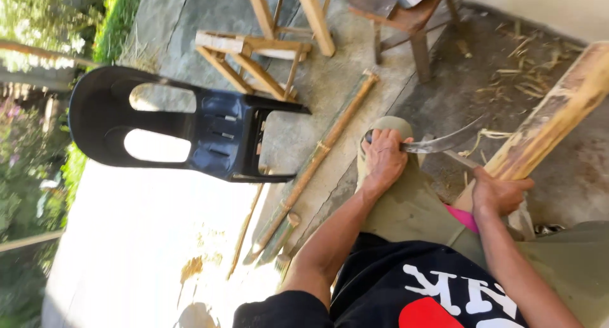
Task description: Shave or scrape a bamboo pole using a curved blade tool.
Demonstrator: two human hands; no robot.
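Left fingers (387, 141) wrap tight around the handle of a curved knife (438, 143), its blade resting over the person's knee (396, 195). The right hand (498, 191) closes around a thick bamboo pole (558, 112) slanting up toward the right edge. This looks like stripping the pole; the next stroke needs the blade set against it. Shavings (520, 68) litter the concrete floor (330, 74); a black plastic chair (184, 128) lies nearby.

Bare floor (330, 87) ahead lies open; black chair (190, 128) and bamboo pole (317, 157) (possibly loose) block leftward.
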